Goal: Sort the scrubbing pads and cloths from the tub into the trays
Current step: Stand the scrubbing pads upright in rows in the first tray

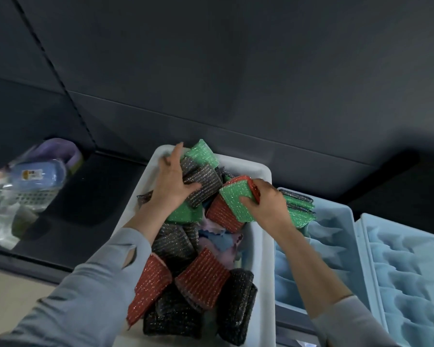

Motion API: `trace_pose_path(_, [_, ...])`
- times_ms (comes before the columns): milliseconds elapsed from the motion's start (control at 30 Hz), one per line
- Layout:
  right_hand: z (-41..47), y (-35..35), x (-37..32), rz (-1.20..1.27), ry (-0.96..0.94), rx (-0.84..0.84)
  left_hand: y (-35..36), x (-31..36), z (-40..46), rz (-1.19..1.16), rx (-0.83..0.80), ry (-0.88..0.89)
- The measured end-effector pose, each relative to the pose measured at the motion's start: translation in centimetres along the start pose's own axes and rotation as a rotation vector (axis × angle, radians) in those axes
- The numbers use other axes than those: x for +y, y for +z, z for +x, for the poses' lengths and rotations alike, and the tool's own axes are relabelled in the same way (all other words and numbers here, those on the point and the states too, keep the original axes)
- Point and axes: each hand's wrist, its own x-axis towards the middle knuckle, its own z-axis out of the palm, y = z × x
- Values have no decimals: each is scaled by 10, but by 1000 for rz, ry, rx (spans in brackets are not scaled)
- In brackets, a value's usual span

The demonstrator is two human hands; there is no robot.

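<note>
A white tub (263,246) holds several glittery scrubbing pads in green, red and black, with blue and lilac cloths (222,237) under them. My left hand (172,181) presses on a black pad (203,182) near the tub's far end, with a green pad (202,152) just behind it. My right hand (266,200) grips a green pad (237,201) with a red pad stacked behind it, above the tub's right wall. A few green pads (301,209) lie in the far end of the nearest light blue tray (336,214).
A second light blue tray (411,271) with moulded compartments lies to the right. On the dark surface at left, a white perforated basket (30,196) holds blue and purple items. A dark wall rises behind.
</note>
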Motion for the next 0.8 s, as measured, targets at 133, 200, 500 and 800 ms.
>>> trace_pose_path(133, [-6,-3,3,254,92,88,4,5,-10,-9,-18,-11])
trace_pose_path(200, [-8,-9,4,443,176,105,3,9,-16,0,2,-22])
trace_pose_path(500, [-18,-19,0,1014,291,-59,15,40,-53,-604,-153,-238])
trace_pose_path(800, [-37,-22,11,894,179,-174,26,46,-76,-629,-252,-191])
